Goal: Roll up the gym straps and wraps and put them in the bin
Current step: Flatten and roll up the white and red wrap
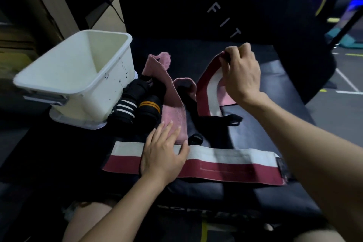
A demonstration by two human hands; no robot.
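A maroon-and-white wrap (225, 163) lies flat along the near edge of the black padded box (265, 137). My left hand (164, 153) rests on it with straight fingers that also touch a pink wrap (172, 104). My right hand (240, 72) pinches the far end of a second maroon-and-white wrap (206, 88) and holds it lifted. Two rolled black wraps, one white-striped (125, 108) and one orange-striped (150, 107), sit beside the white bin (78, 76), which stands at the left.
Black strap loops (233, 119) lie between the two maroon wraps. A tall black pad with white letters (224, 19) rises behind the box. The floor drops away beyond the box's right edge.
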